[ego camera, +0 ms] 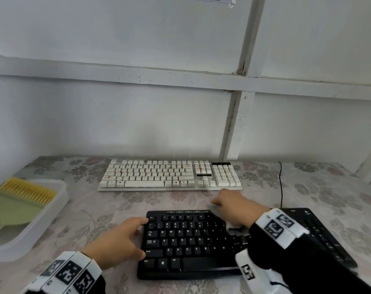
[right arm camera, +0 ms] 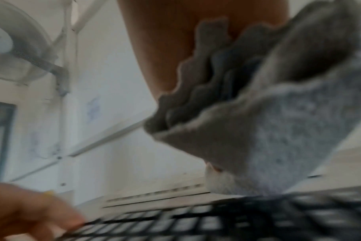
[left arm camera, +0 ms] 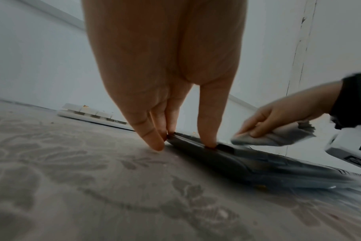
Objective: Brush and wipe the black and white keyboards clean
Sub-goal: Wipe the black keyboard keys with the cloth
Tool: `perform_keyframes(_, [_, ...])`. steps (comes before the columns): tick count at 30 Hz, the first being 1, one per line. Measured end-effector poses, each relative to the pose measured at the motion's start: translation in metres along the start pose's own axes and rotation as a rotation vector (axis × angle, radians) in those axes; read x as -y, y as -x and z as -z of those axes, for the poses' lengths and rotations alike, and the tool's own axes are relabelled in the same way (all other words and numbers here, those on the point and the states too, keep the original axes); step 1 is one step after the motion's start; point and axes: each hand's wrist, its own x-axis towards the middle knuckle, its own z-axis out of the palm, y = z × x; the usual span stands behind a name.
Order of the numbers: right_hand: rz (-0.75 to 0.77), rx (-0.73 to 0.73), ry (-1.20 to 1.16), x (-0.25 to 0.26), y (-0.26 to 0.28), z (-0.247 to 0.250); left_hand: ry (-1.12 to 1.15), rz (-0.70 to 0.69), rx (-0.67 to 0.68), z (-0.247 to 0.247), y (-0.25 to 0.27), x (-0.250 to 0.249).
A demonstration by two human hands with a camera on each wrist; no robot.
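The black keyboard point(ego camera: 191, 242) lies at the table's front. The white keyboard point(ego camera: 169, 175), with orange stains on its keys, lies behind it near the wall. My left hand point(ego camera: 137, 234) rests on the black keyboard's left end. In the left wrist view its straight fingers point(left arm camera: 206, 130) press down on that edge point(left arm camera: 227, 156). My right hand point(ego camera: 222, 203) grips a folded grey cloth point(left arm camera: 278, 138) and holds it against the black keyboard's top rows. The cloth point(right arm camera: 278, 130) fills the blurred right wrist view above the black keys point(right arm camera: 216, 220).
A clear plastic tray point(ego camera: 53, 211) at the left holds a yellow-bristled brush point(ego camera: 29, 189) and a green dustpan point(ego camera: 8, 209). A black cable point(ego camera: 281, 183) runs back from the black keyboard's right side. A floral cloth point(ego camera: 99, 211) covers the table. The wall stands just behind the white keyboard.
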Motion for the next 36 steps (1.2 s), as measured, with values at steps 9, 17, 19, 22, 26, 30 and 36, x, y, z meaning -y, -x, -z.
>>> perform_keyframes(9, [0.242, 0.02, 0.222, 0.077, -0.019, -0.029, 0.018, 0.0, -0.015, -0.002, -0.001, 0.0])
perform_keyframes(17, [0.166, -0.068, 0.169, 0.007, -0.012, -0.027, 0.015, -0.017, -0.014, -0.002, -0.001, 0.001])
perform_keyframes(19, [0.139, -0.115, 0.153, -0.012, -0.01, -0.026, 0.014, -0.019, -0.017, -0.002, -0.001, 0.002])
perform_keyframes(22, [0.11, -0.145, 0.168, -0.039, -0.006, -0.023, 0.019, -0.028, -0.019, -0.002, -0.001, 0.002])
perform_keyframes(26, [0.046, -0.159, 0.238, -0.068, 0.001, -0.017, 0.033, -0.013, -0.01, -0.002, -0.003, 0.005])
perform_keyframes(30, [-0.137, -0.185, 0.245, -0.09, 0.012, -0.009, 0.037, 0.0, -0.018, -0.002, -0.006, 0.006])
perform_keyframes(36, [-0.037, -0.199, 0.212, -0.101, 0.005, -0.021, 0.042, 0.003, -0.029, -0.003, -0.006, 0.007])
